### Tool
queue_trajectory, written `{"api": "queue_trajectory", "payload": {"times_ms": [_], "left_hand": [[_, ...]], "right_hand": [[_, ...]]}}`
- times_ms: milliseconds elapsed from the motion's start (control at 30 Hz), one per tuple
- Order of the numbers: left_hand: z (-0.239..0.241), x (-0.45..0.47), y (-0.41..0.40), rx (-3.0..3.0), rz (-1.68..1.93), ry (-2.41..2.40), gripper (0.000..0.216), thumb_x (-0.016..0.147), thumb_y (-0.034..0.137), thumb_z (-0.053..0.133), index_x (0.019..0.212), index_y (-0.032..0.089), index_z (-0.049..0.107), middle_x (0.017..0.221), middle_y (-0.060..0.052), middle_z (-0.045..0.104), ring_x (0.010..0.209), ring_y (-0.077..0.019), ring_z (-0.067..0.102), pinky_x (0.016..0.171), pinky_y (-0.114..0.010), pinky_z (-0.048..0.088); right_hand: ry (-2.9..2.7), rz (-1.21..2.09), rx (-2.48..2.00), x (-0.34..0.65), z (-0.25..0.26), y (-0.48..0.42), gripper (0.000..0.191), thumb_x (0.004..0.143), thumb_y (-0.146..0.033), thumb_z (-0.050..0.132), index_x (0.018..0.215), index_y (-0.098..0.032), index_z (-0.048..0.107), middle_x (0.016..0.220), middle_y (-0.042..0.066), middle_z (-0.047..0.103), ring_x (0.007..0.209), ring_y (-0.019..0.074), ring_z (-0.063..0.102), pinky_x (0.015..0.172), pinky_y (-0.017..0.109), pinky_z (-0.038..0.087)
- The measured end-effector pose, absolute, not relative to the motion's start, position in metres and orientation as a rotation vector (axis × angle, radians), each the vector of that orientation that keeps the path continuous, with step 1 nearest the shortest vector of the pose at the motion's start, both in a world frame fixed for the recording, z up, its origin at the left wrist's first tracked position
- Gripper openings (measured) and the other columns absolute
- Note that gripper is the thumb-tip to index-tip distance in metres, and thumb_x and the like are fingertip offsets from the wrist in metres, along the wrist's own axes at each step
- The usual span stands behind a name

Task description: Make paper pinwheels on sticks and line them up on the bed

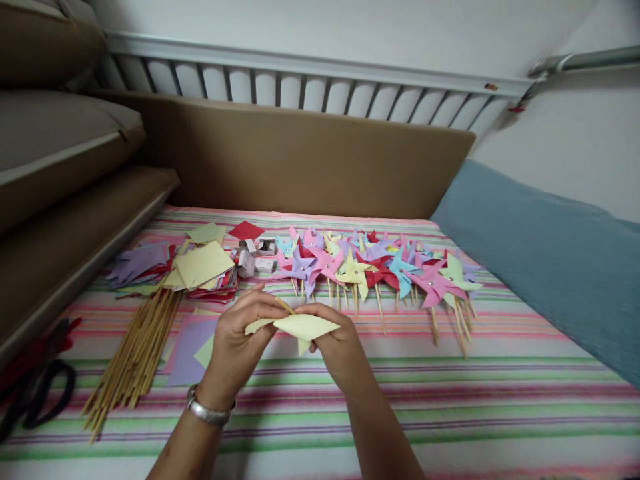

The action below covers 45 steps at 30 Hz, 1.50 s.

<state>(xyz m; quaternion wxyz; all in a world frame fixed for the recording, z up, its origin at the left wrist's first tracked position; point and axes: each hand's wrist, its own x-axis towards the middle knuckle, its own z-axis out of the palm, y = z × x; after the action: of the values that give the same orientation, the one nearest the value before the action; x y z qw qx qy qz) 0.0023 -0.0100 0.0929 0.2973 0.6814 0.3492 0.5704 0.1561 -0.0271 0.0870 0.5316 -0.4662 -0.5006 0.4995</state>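
Between both hands is a pale yellow paper pinwheel, held above the striped cloth. My left hand grips it from the left, its fingers closed around the paper near a thin wooden stick. From the right, my right hand pinches the pinwheel, with part of the fingers hidden behind the paper. The stick's short visible end points up and left between the hands; the rest of it is hidden. Beyond the hands lie many finished-looking paper pinwheels on sticks, in pink, purple, red, blue, yellow and green.
A bundle of wooden sticks lies left, below stacked paper squares and small white boxes. Black-handled scissors rest at far left. Cushions stand left, a brown panel behind, a blue cover right.
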Motion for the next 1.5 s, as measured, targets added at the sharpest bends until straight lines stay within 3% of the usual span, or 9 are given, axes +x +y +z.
{"api": "queue_trajectory", "payload": {"times_ms": [500, 1500], "left_hand": [[0.0935, 0.0023, -0.0116, 1.8, 1.465, 0.915, 0.013, 0.073, 0.015, 0.065, 0.075, 0.027, 0.071, 0.079, -0.001, 0.07, 0.08, -0.0172, 0.063, 0.102, -0.042, 0.031], [0.0929, 0.0032, -0.0114, 1.907, 1.503, 0.843, 0.013, 0.076, 0.011, 0.06, 0.077, 0.023, 0.065, 0.081, 0.0, 0.071, 0.079, -0.0142, 0.064, 0.103, -0.044, 0.032]], "right_hand": [[-1.275, 1.065, -1.114, 0.1572, 0.0788, -0.0244, 0.017, 0.074, -0.022, 0.055, 0.083, -0.021, 0.07, 0.071, 0.001, 0.063, 0.053, 0.0111, 0.049, 0.047, 0.022, 0.037], [-1.277, 1.073, -1.059, 0.1577, 0.077, -0.0273, 0.016, 0.075, -0.021, 0.055, 0.082, -0.018, 0.069, 0.07, 0.001, 0.06, 0.05, 0.0076, 0.044, 0.045, 0.019, 0.035]]}}
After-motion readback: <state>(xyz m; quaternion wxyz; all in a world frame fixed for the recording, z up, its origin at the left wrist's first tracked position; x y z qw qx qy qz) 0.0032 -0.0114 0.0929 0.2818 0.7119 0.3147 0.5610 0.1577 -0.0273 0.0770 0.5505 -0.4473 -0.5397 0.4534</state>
